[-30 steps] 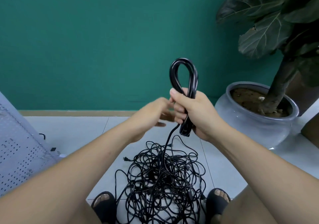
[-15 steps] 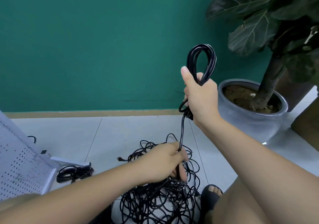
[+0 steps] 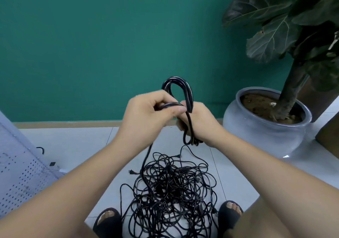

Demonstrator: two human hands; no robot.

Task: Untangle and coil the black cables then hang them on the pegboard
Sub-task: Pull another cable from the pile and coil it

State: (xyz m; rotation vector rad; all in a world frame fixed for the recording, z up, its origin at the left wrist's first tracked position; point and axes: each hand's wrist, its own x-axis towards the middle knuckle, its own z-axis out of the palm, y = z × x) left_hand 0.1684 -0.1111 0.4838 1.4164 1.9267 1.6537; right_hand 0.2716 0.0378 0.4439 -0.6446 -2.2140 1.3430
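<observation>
Your right hand point(image 3: 200, 122) grips the coiled black cable point(image 3: 189, 94), loop up. Your left hand point(image 3: 146, 116) pinches its strand, which trails to the tangled cable pile point(image 3: 170, 192) at 6 o'clock between your feet. Pegboard point(image 3: 18, 173) edge at 8, plant pot point(image 3: 266, 133) at 3. Open floor tiles point(image 3: 88, 146) lie between pile and pegboard.

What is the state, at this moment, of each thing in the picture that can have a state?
Coil: partly wound, gripped upright by the right hand.
Loose strand: pinched by the left hand, runs down into the pile.
Pile: tangled, lying on the floor.
Pegboard: slanted, only partly in view at the left.
Plant pot: upright, on the floor.
</observation>
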